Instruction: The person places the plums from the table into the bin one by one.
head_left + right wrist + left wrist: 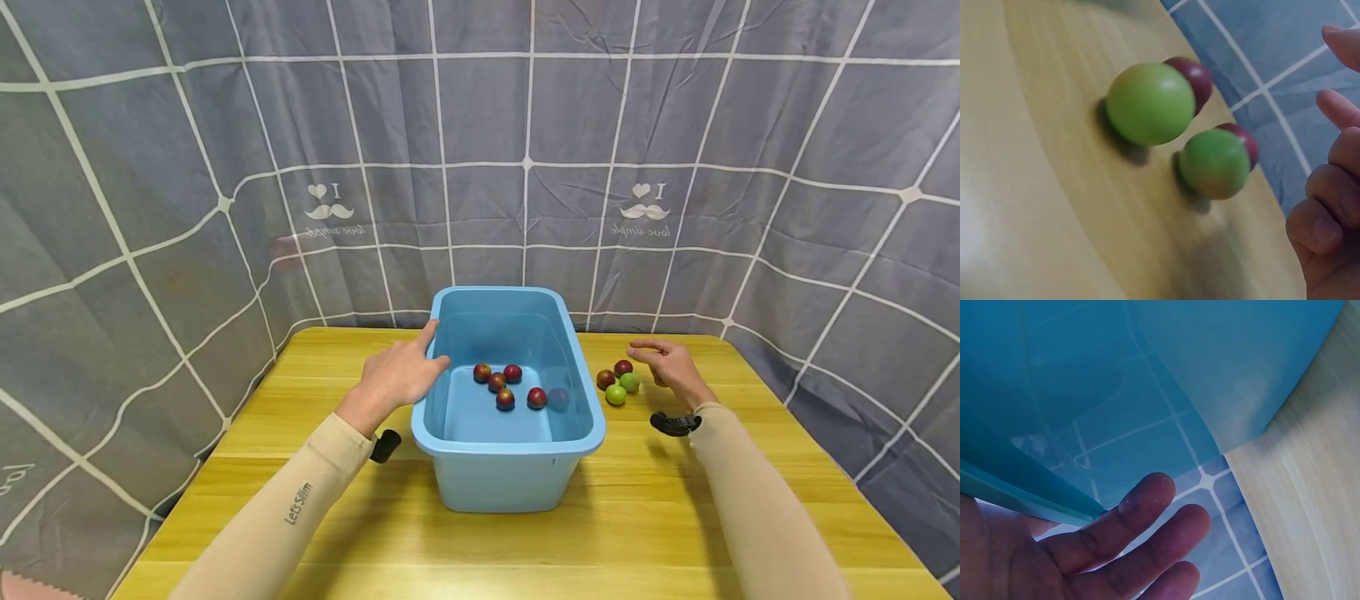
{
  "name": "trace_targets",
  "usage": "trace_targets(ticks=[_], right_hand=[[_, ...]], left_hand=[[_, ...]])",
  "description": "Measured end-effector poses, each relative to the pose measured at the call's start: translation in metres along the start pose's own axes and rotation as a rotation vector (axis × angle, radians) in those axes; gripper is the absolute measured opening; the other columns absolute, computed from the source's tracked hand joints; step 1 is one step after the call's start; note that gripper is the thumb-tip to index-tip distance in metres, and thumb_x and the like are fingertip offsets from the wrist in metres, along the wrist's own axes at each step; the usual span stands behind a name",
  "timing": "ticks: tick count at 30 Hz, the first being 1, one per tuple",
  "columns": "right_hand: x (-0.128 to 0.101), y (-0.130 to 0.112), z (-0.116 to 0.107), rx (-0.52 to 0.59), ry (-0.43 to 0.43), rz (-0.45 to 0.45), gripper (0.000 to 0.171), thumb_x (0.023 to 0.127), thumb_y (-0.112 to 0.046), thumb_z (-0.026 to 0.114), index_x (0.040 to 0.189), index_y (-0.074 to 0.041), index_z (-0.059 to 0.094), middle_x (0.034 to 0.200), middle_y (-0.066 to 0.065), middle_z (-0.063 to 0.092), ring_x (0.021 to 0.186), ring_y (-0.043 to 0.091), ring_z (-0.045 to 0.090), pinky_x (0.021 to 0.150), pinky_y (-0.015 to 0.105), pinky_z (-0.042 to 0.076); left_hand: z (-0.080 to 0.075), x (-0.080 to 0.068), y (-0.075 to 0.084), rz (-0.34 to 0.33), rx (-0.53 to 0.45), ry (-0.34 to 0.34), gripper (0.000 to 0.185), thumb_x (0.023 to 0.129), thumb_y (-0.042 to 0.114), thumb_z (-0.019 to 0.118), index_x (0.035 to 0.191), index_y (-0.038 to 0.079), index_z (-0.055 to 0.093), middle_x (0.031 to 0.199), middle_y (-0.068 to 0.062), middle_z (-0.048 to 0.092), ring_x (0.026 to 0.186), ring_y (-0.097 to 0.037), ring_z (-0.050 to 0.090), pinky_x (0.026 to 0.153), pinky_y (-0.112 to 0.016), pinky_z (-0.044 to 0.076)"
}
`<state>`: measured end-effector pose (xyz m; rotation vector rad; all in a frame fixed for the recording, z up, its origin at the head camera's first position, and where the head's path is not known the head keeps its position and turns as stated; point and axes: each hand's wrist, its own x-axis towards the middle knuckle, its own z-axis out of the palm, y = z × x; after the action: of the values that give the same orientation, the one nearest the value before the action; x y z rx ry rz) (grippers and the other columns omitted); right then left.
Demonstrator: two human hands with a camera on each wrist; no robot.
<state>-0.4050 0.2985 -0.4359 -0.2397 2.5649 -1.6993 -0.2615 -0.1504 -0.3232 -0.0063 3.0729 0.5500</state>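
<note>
A light blue plastic tub (pixel 495 477) stands at the table's middle, with several small dark red, plum-like fruits (pixel 536 397) on its floor. My left hand (pixel 401 375) rests at the tub's left rim, thumb over the edge. In the left wrist view, loosely straight fingers (pixel 1166 537) lie outside the rim (pixel 1054 509). To the right of the tub, two green fruits (pixel 616 394) and two dark red ones (pixel 623 367) sit in a cluster. My right hand (pixel 671 367) hovers beside them, index finger and thumb apart, other fingers curled, holding nothing.
The yellow wooden table (pixel 330 517) reaches back to a grey curtain (pixel 480 200) with white grid lines, which also hangs along both sides. Black wrist straps (pixel 675 424) show at both sleeves.
</note>
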Motion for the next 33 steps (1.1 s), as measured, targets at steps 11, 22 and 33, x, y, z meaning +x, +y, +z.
trace_targets(ticks=[11,22,33], right_hand=[[0.002,0.021,0.013,-0.064,0.087,0.071,0.061,0.095,-0.043,0.068,0.139,-0.002,0.058,0.09,-0.001,0.066,0.071,0.012,0.049,0.064,0.024,0.039],[0.002,0.032,0.02,-0.068,0.089,0.128,0.071,0.093,-0.051,0.067,0.144,-0.002,0.052,0.154,0.024,0.039,0.121,0.031,0.037,0.094,0.037,0.03],[0.006,0.032,0.024,-0.068,0.075,0.17,0.074,0.094,-0.049,0.067,0.146,0.0,0.049,0.155,0.027,0.037,0.14,0.041,0.031,0.116,0.054,0.024]], left_hand=[[-0.001,-0.001,-0.001,-0.001,-0.013,-0.001,0.074,0.1,0.053,0.041,0.164,0.028,0.012,0.071,-0.009,0.056,0.059,-0.025,0.053,0.052,-0.036,0.041],[-0.001,-0.001,0.0,-0.013,-0.013,-0.011,0.074,0.1,0.053,0.041,0.164,0.03,0.011,0.072,-0.009,0.058,0.061,-0.026,0.055,0.054,-0.037,0.042],[-0.001,0.001,0.0,-0.014,-0.015,-0.014,0.074,0.1,0.054,0.041,0.164,0.031,0.011,0.069,-0.008,0.057,0.059,-0.025,0.054,0.052,-0.037,0.042]])
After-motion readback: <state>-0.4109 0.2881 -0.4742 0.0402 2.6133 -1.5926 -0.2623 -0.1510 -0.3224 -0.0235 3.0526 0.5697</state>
